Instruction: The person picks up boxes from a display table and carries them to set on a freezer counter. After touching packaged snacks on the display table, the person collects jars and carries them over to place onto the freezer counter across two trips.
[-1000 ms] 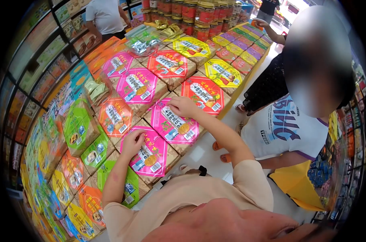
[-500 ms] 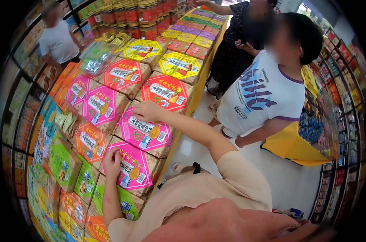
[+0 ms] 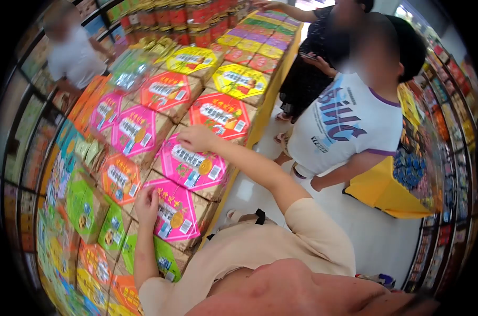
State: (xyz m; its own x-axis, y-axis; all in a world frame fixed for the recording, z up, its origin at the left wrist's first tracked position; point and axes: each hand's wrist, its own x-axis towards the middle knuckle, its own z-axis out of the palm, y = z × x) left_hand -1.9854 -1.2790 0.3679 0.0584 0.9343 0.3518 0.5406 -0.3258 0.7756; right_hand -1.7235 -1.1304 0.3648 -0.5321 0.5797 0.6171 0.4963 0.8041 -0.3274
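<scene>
Boxes wrapped in gold paper, with bright labels, lie in rows on the display. My right hand (image 3: 197,139), fingers bent and drawn together, is at the upper left part of a pink-labelled box (image 3: 197,167). Below it, my left hand (image 3: 146,204) is curled at the left edge of a second pink-labelled box (image 3: 175,217). Contact of the fingertips is hard to judge, and blur hides whether anything small is between them. An orange-labelled box (image 3: 120,178) lies left of my hands, and a red-labelled box (image 3: 220,117) lies beyond the right one.
Green-labelled boxes (image 3: 84,208) lie at the lower left. Stacked jars (image 3: 181,18) stand at the back. A person in a white printed shirt (image 3: 349,118) stands close on the right, another in dark clothes (image 3: 307,68) behind. A yellow-draped display (image 3: 373,192) is at the right.
The view has shifted slightly, and the picture is more blurred. Both hands stay near the same two pink-labelled boxes, with only a small change in finger posture.
</scene>
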